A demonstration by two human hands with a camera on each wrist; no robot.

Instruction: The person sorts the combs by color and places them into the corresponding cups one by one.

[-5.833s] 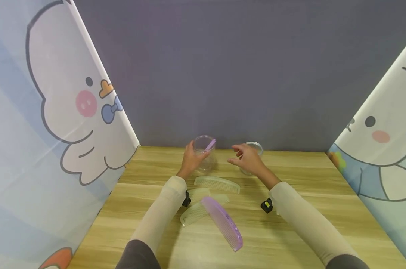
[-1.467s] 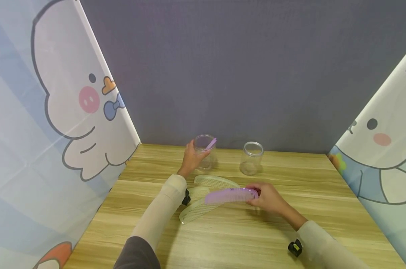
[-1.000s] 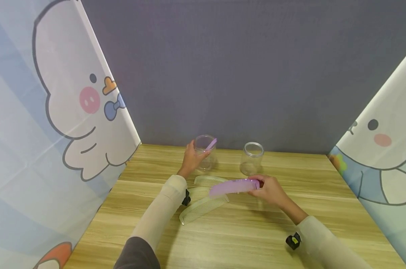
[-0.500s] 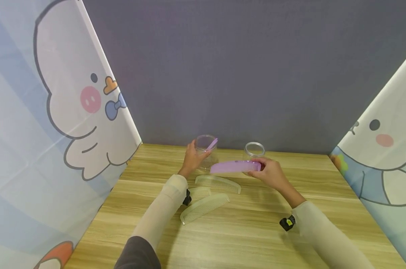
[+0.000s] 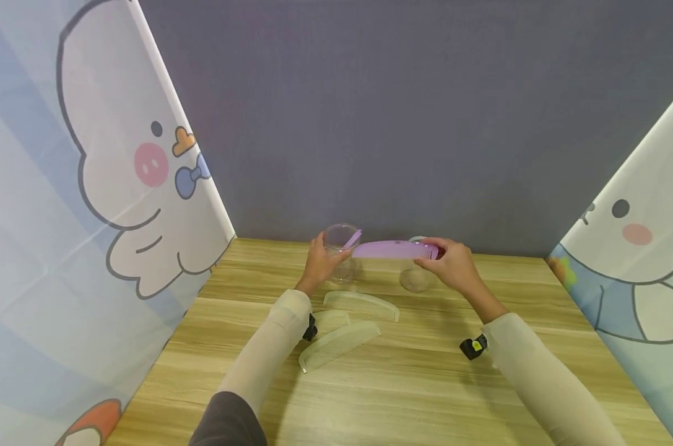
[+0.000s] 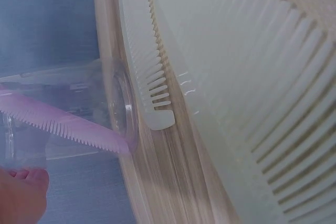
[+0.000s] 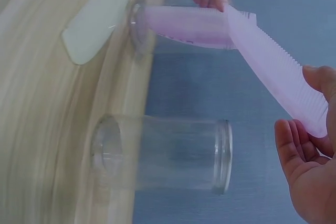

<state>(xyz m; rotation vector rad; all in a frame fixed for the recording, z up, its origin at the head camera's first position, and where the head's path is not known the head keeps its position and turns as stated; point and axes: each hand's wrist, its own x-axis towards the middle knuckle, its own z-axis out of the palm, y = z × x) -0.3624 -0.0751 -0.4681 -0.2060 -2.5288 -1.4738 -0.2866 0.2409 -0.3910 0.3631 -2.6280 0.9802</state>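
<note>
Since half a second ago my right hand (image 5: pixel 452 265) has lifted the purple comb (image 5: pixel 393 249) higher and further back; it now hangs level above the table (image 5: pixel 425 396), spanning the gap between the two clear jars. I pinch it at its right end, thumb and fingers curled round the spine, teeth facing me in the head view. In the right wrist view the same comb (image 7: pixel 273 66) runs from my fingers (image 7: pixel 294 145) up toward the left jar (image 7: pixel 178 22), its far tip at that jar's mouth. My left hand (image 5: pixel 319 265) grips the left jar (image 5: pixel 340 254) from the side, fingers wrapped round its wall, same as before. A second purple comb (image 5: pixel 351 238) stands tilted inside that jar, tip poking over the rim; left wrist view shows it (image 6: pixel 63 124) through the clear wall. The right jar (image 5: pixel 416 275) stands empty just behind my right hand, partly hidden by it; right wrist view shows it (image 7: pixel 168 153) whole. Three pale green combs lie flat on the wood nearer me: one (image 5: pixel 361 305) just in front of the left jar, a short-looking one (image 5: pixel 330 319) partly under my left sleeve, a third (image 5: pixel 338 344) angled beside it. Cartoon-print curtains (image 5: pixel 91 186) flank both sides, a grey wall (image 5: pixel 397 124) behind.
</note>
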